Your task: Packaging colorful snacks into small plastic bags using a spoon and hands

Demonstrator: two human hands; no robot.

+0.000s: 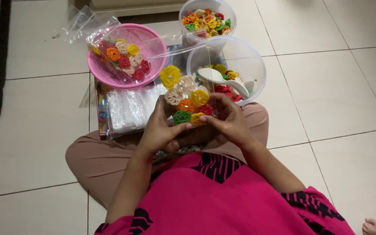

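Crackers (188,102), flower-shaped and coloured yellow, white, orange, red and green, were held in a clear plastic bag (191,82) above the lap, between both hands. The bag was kept upright with its open mouth pointing away from the body, so that the contents stayed settled at the bottom. The left hand (161,130) was cupped round the bag's lower left side, its thumb pressed against the front. The right hand (227,122) was closed on the lower right corner, fingers pinching the plastic near a yellow piece. Just beyond, within easy reach, a clear tub (246,61) with a white scoop (218,78) was set, and a second tub (207,19) of crackers behind it. A pink basket (105,72) with a filled bag was placed to the left, beside a stack of empty bags (129,109).
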